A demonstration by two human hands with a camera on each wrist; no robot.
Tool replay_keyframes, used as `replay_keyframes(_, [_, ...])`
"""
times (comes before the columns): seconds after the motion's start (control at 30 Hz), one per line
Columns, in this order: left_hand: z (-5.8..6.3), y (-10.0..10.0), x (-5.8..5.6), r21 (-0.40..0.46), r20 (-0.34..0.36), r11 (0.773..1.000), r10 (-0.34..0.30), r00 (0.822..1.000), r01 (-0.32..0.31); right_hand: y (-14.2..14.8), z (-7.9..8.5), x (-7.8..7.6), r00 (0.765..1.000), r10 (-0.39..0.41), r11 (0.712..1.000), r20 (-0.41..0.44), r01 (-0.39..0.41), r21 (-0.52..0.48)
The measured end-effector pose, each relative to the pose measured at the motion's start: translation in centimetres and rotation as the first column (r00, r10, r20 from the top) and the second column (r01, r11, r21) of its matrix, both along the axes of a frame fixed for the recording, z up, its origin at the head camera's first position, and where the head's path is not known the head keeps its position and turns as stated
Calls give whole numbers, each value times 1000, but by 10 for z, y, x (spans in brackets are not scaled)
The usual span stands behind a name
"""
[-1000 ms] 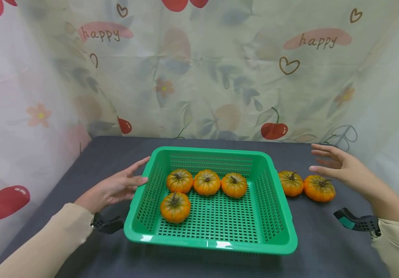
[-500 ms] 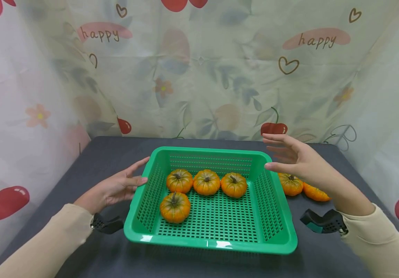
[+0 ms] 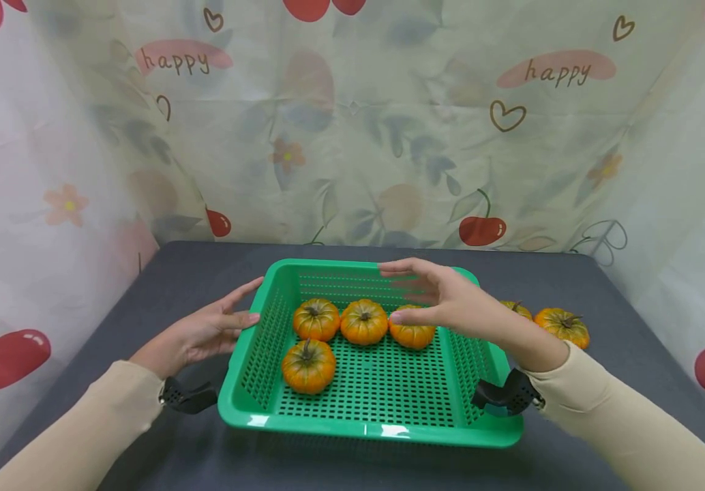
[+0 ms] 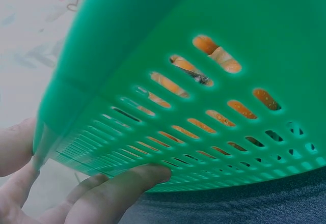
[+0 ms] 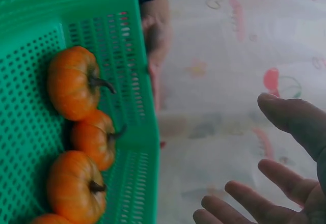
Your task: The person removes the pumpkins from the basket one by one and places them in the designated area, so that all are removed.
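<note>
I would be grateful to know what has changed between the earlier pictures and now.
The right hand has moved left, from near the two pumpkins outside to over the green basket, holding nothing. Nothing was visibly taken hold of or let go. The left hand stays touching the basket's left rim, and the four pumpkins inside lie as they did.

A pale printed curtain (image 3: 352, 146) hangs behind the dark tabletop (image 3: 205, 273) and along both sides, patterned with red cherries (image 3: 482, 231), orange flowers (image 3: 288, 155) and brown hearts (image 3: 508, 116). High on it, "happy" lettering (image 3: 176, 63) appears twice (each on a pink patch (image 3: 603, 66)).
</note>
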State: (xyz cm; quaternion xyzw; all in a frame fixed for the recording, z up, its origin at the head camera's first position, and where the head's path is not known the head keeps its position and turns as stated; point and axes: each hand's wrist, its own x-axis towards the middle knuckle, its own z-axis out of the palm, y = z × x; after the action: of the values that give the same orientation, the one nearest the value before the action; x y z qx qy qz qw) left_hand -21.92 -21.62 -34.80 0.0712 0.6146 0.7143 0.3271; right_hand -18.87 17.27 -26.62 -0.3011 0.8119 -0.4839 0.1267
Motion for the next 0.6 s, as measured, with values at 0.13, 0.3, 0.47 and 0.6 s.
replay_keyframes(0.13, [-1,0,-1,7,2,1000,-4,1000,4,-17,-9,-3,998,48,999,31,-49,15])
replay_keyframes(0.3, [-2,-1,-2,3,-3,1000,-7,1000,7,-34,-24,-8,993,97,993,60,-100,61])
replay_keyframes(0.47, [-2,-2,-2,-2,1,1000,-6,1000,6,-46,-41,-15,986,140,979,87,-151,139])
replay_keyframes(0.6, [-2,-1,-1,-1,-2,1000,-11,1000,11,-54,-51,-20,977,178,962,118,-198,187])
